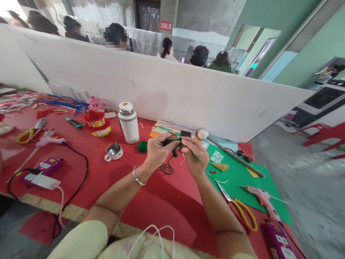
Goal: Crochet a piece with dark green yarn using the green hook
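Observation:
My left hand (157,153) and my right hand (195,156) meet above the red table (161,201), both pinching a dark green pipe cleaner (175,144) that is bent and twisted between the fingers. A green stem end pokes out below my right hand. A silver bracelet sits on my left wrist. A small green ball (142,146) lies just left of my left hand, and a dark wire coil (166,168) rests on the table beneath the hands.
A white thermos (128,122) and its metal cup (114,151) stand left of the hands. A green sheet (242,180), yellow-handled scissors (241,210) and a pink glue gun (262,199) lie right. More scissors, a glue gun, cables and craft pieces lie far left. People sit behind the white partition (188,90).

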Tool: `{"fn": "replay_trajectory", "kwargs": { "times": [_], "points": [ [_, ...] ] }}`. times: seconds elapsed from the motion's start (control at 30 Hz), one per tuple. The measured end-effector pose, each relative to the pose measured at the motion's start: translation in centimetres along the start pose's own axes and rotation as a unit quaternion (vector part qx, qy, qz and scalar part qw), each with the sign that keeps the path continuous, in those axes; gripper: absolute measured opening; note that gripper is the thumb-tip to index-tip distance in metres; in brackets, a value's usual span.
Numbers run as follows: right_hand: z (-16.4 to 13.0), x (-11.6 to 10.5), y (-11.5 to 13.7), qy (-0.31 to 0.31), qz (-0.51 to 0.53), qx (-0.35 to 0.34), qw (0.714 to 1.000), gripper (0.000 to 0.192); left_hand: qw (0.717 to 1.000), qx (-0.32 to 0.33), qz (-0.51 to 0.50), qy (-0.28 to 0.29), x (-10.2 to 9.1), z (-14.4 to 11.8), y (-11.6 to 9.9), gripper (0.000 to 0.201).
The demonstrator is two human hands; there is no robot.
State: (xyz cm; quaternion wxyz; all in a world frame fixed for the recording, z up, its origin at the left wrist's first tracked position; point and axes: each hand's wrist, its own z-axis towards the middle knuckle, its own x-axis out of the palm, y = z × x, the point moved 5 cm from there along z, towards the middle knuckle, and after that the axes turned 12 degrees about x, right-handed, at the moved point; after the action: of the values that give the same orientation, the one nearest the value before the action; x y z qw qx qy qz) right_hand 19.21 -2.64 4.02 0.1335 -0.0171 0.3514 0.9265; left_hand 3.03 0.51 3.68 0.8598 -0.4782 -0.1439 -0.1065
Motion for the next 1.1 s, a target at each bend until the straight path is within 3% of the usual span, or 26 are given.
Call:
{"fn": "replay_trajectory", "kwargs": {
  "times": [0.1, 0.2, 0.33, 0.43, 0.53, 0.63, 0.87, 1.0, 1.1],
  "points": [
    [-0.5, 0.0, -0.3, -0.024, -0.002, -0.026, 0.999, 0.031, 0.987, -0.118, -0.102, 0.027, 0.4, -0.1, 0.9, 0.031],
    [-0.1, -0.2, -2.0, 0.001, 0.086, 0.047, 0.995, 0.019, 0.965, -0.205, -0.144, 0.072, 0.4, 0.0, 1.1, 0.028],
    [0.6, -0.2, -4.8, 0.085, 0.245, 0.196, 0.946, 0.025, 0.963, -0.195, -0.124, 0.139, -0.2, 0.8, 0.8, 0.029],
    [0.9, -0.5, -5.5, 0.137, 0.28, 0.226, 0.923, 0.023, 0.97, -0.155, -0.077, 0.173, -0.5, 1.1, 0.7, 0.025],
    [1.5, -1.4, -4.7, 0.173, 0.243, 0.205, 0.932, 0.018, 0.974, -0.119, -0.019, 0.194, -0.6, 1.2, 0.8, 0.02],
    [2.2, -2.4, -3.2, 0.211, 0.142, 0.158, 0.954, 0.014, 0.973, -0.063, 0.065, 0.211, -0.4, 1.2, 0.4, 0.016],
    [2.7, -3.2, -0.1, 0.25, -0.012, 0.06, 0.966, 0.014, 0.944, 0.079, 0.229, 0.222, 0.0, 0.4, -0.6, 0.01],
    [2.2, -2.5, 1.4, 0.222, -0.126, -0.056, 0.965, 0.018, 0.946, 0.086, 0.253, 0.182, -0.3, 0.4, -0.4, 0.008],
    [1.1, -1.5, 1.9, 0.187, -0.206, -0.137, 0.951, 0.027, 0.967, 0.062, 0.205, 0.137, -0.7, 0.9, -0.1, 0.008]
  ]
}}
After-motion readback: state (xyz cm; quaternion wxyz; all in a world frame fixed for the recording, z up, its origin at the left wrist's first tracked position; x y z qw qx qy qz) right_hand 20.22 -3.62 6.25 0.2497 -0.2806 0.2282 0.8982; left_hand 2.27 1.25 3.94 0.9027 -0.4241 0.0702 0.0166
